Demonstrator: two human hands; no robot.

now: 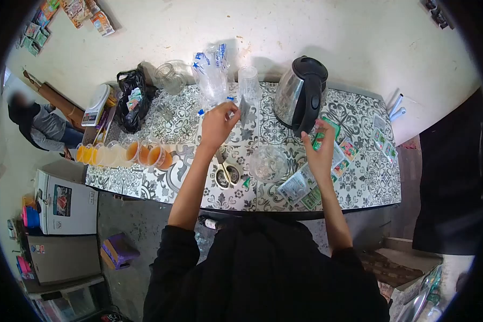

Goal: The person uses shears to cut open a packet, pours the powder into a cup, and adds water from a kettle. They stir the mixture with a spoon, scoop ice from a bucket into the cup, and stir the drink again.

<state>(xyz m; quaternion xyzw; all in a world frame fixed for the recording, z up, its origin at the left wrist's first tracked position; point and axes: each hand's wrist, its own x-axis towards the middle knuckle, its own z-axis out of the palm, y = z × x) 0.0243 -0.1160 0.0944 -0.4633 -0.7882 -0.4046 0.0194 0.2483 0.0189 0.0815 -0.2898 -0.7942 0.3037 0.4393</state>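
My left hand is closed, thumb and fingers pinching a narrow grey sachet seen nearly edge-on. Between my hands, a clear plastic cup stands on the patterned table. Thumb and fingers apart, my right hand is just in front of the electric kettle, over green sachets. More sachets lie spread beneath and beside its wrist. Scissors with cream handles rest near my left forearm, beside a small green scrap.
Filled cups line the table's left side. Behind stand a stack of clear cups, a plastic bag of cups, a glass jug and a black bag. A kitchen scale and another person are at far left.
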